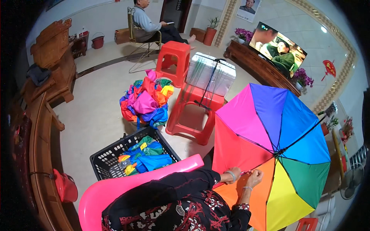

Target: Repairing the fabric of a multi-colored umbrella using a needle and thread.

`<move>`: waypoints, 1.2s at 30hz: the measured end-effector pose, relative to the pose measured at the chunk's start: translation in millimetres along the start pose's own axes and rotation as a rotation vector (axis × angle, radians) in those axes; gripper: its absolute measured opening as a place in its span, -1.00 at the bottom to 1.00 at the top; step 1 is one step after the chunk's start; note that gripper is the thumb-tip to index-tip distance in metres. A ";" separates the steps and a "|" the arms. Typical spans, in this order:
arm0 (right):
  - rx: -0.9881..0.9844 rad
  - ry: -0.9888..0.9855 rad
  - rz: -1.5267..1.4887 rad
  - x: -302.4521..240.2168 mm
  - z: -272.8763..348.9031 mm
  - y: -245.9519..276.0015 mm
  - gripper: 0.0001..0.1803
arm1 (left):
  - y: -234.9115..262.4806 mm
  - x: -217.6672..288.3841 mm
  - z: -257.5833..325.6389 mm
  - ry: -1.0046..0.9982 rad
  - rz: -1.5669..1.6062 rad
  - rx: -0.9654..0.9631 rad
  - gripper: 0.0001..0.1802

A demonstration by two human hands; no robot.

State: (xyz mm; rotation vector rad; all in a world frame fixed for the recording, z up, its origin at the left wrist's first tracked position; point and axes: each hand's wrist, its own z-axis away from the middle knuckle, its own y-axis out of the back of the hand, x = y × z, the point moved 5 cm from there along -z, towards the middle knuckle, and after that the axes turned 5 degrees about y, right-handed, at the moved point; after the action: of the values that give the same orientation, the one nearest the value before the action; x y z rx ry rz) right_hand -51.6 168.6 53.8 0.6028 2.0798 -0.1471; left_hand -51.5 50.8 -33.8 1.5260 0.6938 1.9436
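A rainbow-coloured umbrella (304,133) stands open on my right, its inner side with the black ribs and shaft showing. My left hand (232,175) is closed at its rim, pinching the rib and cloth where the red and orange panels meet. Close beside it, my right hand (253,179) is raised over the orange panel with the fingers bent together. Whatever is between those fingers is too small to make out. Both wrists wear bracelets.
A black crate (111,156) holds folded colourful cloth. Behind it sits a heap of bright umbrella cloth (144,101). Two red stools (173,61) stand ahead, the nearer bearing a white box (212,71) with thin strands draped over it. Another person (148,25) sits farther back.
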 end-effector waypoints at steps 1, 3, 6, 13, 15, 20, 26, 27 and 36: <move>0.000 -0.126 -0.191 2.9 1.2 -1.9 -0.92 | 7.8 5.3 7.1 0.016 0.030 -0.013 -0.82; -0.004 -0.373 -0.570 3.8 6.5 -8.1 -0.91 | 25.3 13.4 21.4 0.035 0.063 -0.022 -0.82; 0.033 -0.471 -0.603 11.4 9.9 -4.8 -0.91 | 44.1 18.4 32.1 0.082 0.050 -0.050 -0.83; 0.023 -0.581 -0.582 18.9 23.6 8.7 -0.93 | 35.0 15.8 28.9 0.089 -0.031 -0.081 -0.87; 0.019 -0.664 -0.518 11.6 32.3 14.0 -0.91 | 31.3 14.6 28.7 0.090 -0.046 -0.091 -0.87; -0.091 -0.756 -0.584 9.2 36.0 11.8 -0.91 | 18.9 9.8 14.9 0.065 -0.064 -0.077 -0.88; -0.187 -0.843 -0.587 16.5 39.8 12.0 -0.90 | 20.9 11.4 14.4 -0.003 -0.132 -0.022 -0.84; -0.192 -0.846 -0.598 17.3 39.1 12.5 -0.90 | 24.9 13.8 17.1 -0.011 -0.137 -0.028 -0.84; -0.011 -0.733 -0.538 -0.6 38.3 20.6 -0.88 | 36.7 22.8 25.1 -0.221 0.062 0.137 -0.84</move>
State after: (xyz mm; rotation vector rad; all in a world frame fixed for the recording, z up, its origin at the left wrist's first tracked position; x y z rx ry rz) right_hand -12.5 173.7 35.6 -0.0519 1.4684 -0.5721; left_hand -35.6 42.4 12.9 1.8325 0.7028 1.7658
